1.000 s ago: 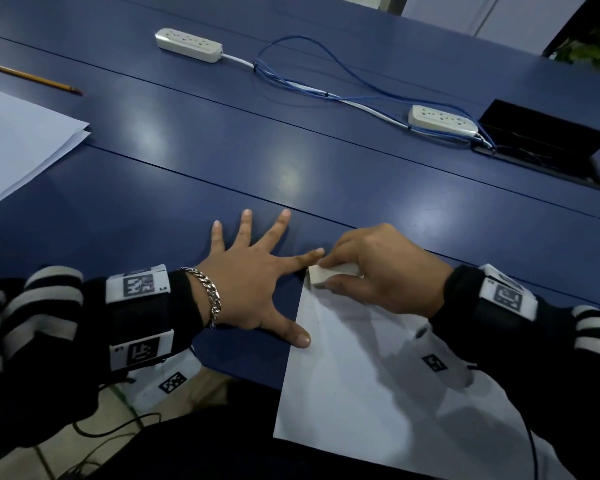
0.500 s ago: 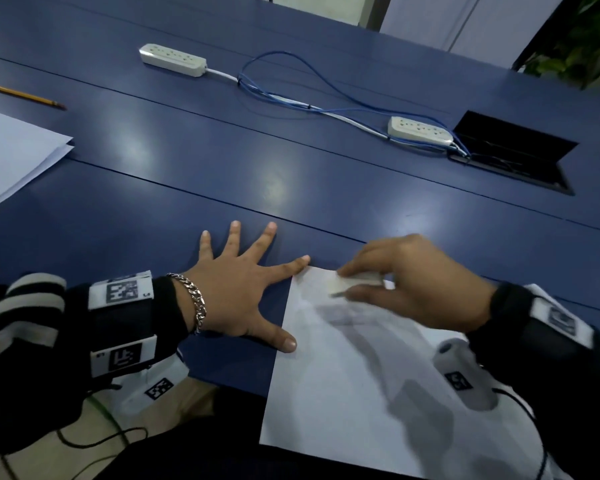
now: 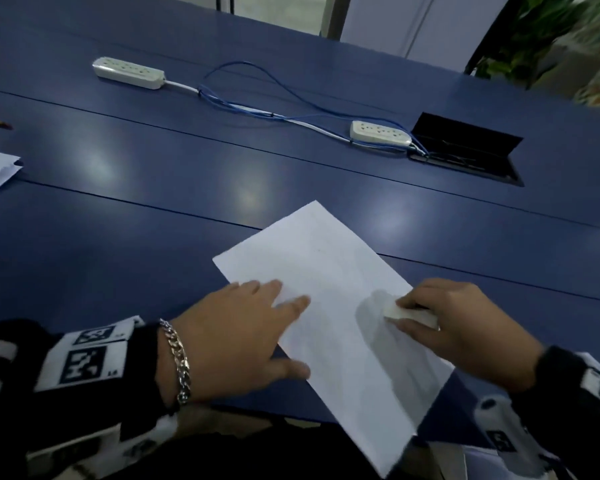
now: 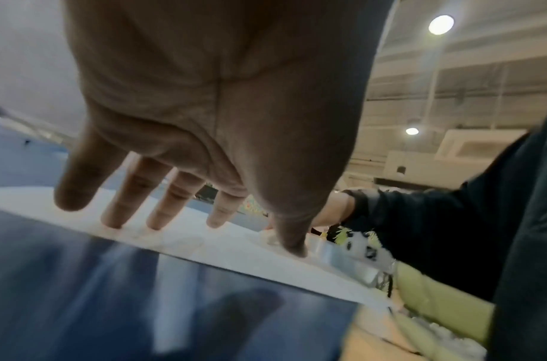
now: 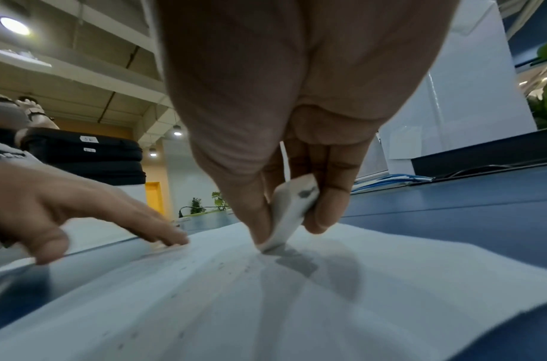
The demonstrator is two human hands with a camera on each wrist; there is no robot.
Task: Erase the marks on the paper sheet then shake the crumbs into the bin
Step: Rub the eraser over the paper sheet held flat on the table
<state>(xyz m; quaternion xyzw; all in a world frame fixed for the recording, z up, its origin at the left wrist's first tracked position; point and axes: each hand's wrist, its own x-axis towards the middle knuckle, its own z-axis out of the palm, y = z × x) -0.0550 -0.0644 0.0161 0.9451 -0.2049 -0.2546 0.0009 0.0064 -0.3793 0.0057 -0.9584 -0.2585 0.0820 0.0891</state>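
You are erasing: your right hand [image 3: 465, 332] is pinching the eraser [image 5: 292, 210] down onto the paper sheet [image 3: 340, 306], lying askew at the desk [image 3: 153, 237] edge, while your left hand [image 3: 236, 341] is pressing flat, fingers straight. Dark crumbs are dotting the sheet; next, lift it level. No bin is showing.

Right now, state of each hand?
Left hand: open, straight fingers pressing the white paper sheet.
Right hand: pinching the white rectangular eraser against the sheet.
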